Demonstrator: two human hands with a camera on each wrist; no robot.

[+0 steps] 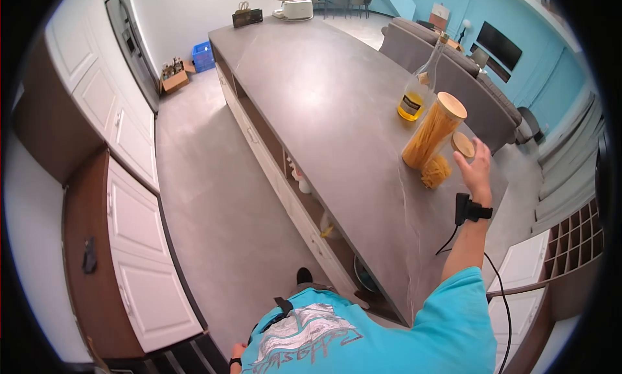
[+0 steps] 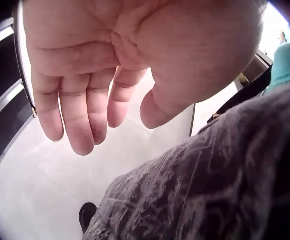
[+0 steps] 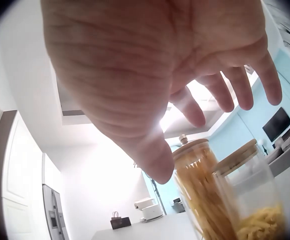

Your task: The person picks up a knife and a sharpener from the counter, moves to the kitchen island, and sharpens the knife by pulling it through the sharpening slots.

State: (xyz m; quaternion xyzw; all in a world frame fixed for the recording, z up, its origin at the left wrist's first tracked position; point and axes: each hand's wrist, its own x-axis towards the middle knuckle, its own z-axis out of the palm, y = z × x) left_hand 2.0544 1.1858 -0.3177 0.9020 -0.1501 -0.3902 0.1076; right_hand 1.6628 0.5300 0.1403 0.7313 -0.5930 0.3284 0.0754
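The right hand (image 1: 476, 170) is at the short glass jar (image 1: 437, 172), its thumb and fingers spread around the round wooden lid (image 1: 462, 144); contact is unclear. In the right wrist view the same hand (image 3: 160, 65) has its fingers apart above the short jar (image 3: 260, 220), which holds yellow pasta low down. Beside it stands a tall jar of long pasta (image 1: 427, 135) with a wooden lid (image 1: 451, 105). Behind them is a corked glass bottle (image 1: 412, 102) with yellow liquid. The left hand (image 2: 105, 75) hangs by the person's leg, fingers loose, holding nothing.
The jars stand near the right edge of a long grey counter (image 1: 337, 108). A black cable (image 1: 496, 264) runs from the right wrist. At the counter's far end are a dark basket (image 1: 247, 16) and a white appliance (image 1: 297, 10). Open shelves (image 1: 304, 186) lie below the counter's left edge.
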